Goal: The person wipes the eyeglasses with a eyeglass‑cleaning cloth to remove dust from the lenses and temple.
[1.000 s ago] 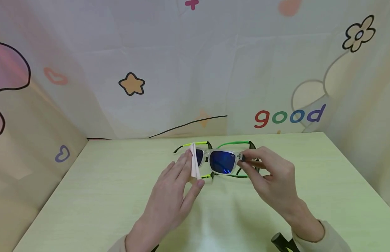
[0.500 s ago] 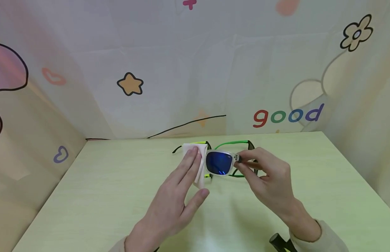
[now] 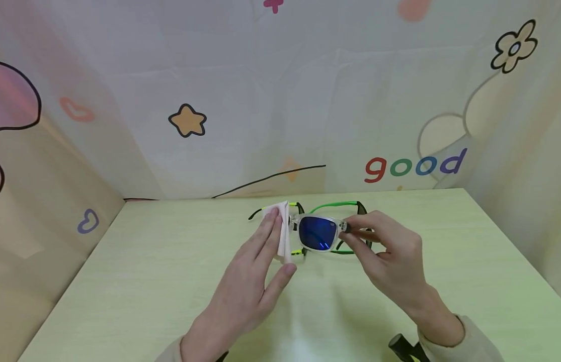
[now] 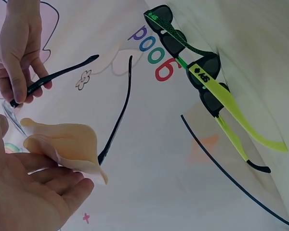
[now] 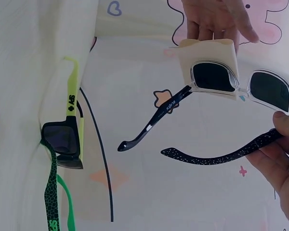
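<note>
In the head view my right hand (image 3: 393,256) pinches sunglasses (image 3: 317,233) at the hinge end, thumb below and fingers above. They have a clear frame, blue mirrored lenses and dark arms; the speckled arm lies along my fingers in the right wrist view. My left hand (image 3: 248,276) presses a pale cleaning cloth (image 3: 284,236) against the front of the other lens with straight fingers, thumb apart. From behind, the right wrist view shows the cloth (image 5: 185,62) spreading past that lens (image 5: 214,77). The sunglasses are held up above the table, arms unfolded toward the back.
Behind the held pair, two more sunglasses stand on the pale table (image 3: 149,281), one with yellow arms (image 4: 221,98), one with green arms (image 3: 334,204). A printed curtain (image 3: 262,100) closes off the back and sides. A black rod-like object (image 3: 402,346) shows by my right sleeve.
My left hand slid the cloth rightward and down across the lens, then back left and up. The sunglasses shifted slightly left, then right again, staying in my right hand's pinch.
</note>
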`<state>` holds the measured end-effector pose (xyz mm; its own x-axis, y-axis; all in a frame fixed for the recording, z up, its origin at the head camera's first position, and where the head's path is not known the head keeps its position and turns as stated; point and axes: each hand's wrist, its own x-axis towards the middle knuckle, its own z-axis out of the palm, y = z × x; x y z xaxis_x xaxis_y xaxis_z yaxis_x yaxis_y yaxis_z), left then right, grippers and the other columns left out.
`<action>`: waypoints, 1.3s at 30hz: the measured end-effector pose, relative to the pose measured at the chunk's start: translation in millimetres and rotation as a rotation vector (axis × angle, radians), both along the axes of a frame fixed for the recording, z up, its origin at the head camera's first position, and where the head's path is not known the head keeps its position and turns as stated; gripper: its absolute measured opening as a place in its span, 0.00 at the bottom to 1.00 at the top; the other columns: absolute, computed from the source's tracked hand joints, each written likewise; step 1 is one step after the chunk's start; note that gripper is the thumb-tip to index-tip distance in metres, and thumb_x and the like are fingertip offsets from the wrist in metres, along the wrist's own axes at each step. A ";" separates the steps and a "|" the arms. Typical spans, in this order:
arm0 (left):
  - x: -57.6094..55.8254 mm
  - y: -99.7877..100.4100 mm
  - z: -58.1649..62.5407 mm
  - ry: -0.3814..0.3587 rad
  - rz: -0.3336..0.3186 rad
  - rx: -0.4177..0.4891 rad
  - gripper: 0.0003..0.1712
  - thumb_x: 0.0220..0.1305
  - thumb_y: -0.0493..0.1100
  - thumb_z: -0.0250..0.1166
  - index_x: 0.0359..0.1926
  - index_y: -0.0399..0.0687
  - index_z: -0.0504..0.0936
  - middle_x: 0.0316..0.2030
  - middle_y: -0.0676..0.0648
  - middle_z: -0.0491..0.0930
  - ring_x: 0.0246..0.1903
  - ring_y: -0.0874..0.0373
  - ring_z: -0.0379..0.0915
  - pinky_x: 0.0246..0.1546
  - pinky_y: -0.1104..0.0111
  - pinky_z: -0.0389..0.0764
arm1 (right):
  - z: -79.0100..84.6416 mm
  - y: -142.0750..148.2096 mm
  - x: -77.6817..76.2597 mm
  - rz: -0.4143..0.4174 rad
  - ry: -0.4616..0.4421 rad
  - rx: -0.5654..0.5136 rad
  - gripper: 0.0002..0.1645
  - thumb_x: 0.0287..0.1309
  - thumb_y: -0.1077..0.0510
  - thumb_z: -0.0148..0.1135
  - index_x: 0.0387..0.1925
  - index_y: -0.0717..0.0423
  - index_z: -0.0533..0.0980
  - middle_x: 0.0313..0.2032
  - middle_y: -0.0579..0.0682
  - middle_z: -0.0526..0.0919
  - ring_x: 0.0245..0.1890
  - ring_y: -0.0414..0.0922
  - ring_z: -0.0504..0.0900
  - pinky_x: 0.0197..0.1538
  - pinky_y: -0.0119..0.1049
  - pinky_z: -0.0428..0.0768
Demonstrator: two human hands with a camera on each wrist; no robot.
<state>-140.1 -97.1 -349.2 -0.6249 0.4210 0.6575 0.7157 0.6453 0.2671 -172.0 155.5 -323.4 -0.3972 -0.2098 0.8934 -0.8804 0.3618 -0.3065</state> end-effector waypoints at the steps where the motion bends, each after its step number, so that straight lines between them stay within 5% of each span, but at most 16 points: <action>1: -0.8 -0.3 -0.5 -0.001 0.008 -0.001 0.40 0.82 0.61 0.42 0.79 0.35 0.55 0.79 0.41 0.51 0.77 0.47 0.50 0.71 0.51 0.65 | 0.2 0.2 -0.1 0.000 0.002 -0.001 0.20 0.71 0.48 0.64 0.37 0.64 0.84 0.33 0.51 0.86 0.33 0.41 0.88 0.37 0.28 0.86; 10: -7.0 -4.1 -2.4 -0.055 0.009 0.040 0.34 0.82 0.50 0.48 0.79 0.38 0.55 0.80 0.44 0.51 0.78 0.48 0.47 0.73 0.51 0.60 | 0.1 0.3 0.0 0.015 -0.009 -0.004 0.20 0.71 0.49 0.64 0.37 0.64 0.84 0.33 0.51 0.86 0.33 0.39 0.87 0.38 0.28 0.86; 14: -7.5 -4.5 -2.6 -0.054 -0.021 0.056 0.35 0.83 0.54 0.44 0.80 0.41 0.54 0.80 0.44 0.51 0.77 0.47 0.48 0.73 0.50 0.61 | -0.8 -0.3 0.2 0.035 -0.004 0.009 0.19 0.72 0.49 0.64 0.37 0.64 0.84 0.34 0.51 0.86 0.34 0.39 0.87 0.40 0.28 0.85; 20: -5.7 -3.3 -1.3 0.005 -0.065 0.080 0.37 0.83 0.60 0.38 0.79 0.40 0.59 0.77 0.43 0.58 0.76 0.45 0.54 0.72 0.50 0.62 | -0.7 -1.3 -0.5 0.076 0.033 0.025 0.17 0.71 0.50 0.65 0.37 0.63 0.85 0.33 0.51 0.86 0.33 0.39 0.86 0.40 0.25 0.84; 26: -3.9 -2.5 5.8 0.107 -0.196 0.156 0.30 0.83 0.48 0.39 0.73 0.35 0.69 0.68 0.41 0.71 0.66 0.45 0.68 0.64 0.49 0.68 | -1.0 -1.7 -0.1 0.079 0.069 0.064 0.17 0.72 0.49 0.64 0.37 0.61 0.85 0.33 0.50 0.86 0.31 0.38 0.80 0.33 0.22 0.79; 33: -4.9 -6.2 11.8 0.132 -0.237 0.234 0.28 0.63 0.30 0.49 0.62 0.38 0.81 0.55 0.45 0.82 0.52 0.49 0.77 0.56 0.53 0.72 | -0.3 -2.1 -0.4 0.132 0.139 0.080 0.16 0.71 0.52 0.65 0.37 0.63 0.84 0.32 0.51 0.86 0.30 0.40 0.81 0.33 0.24 0.80; 39: -7.9 -8.2 11.2 0.137 -0.241 0.233 0.23 0.60 0.30 0.60 0.57 0.42 0.84 0.48 0.49 0.84 0.45 0.54 0.79 0.54 0.55 0.75 | 0.3 -3.5 -1.3 0.182 0.182 0.101 0.15 0.71 0.54 0.65 0.37 0.64 0.84 0.32 0.52 0.86 0.30 0.42 0.83 0.35 0.26 0.83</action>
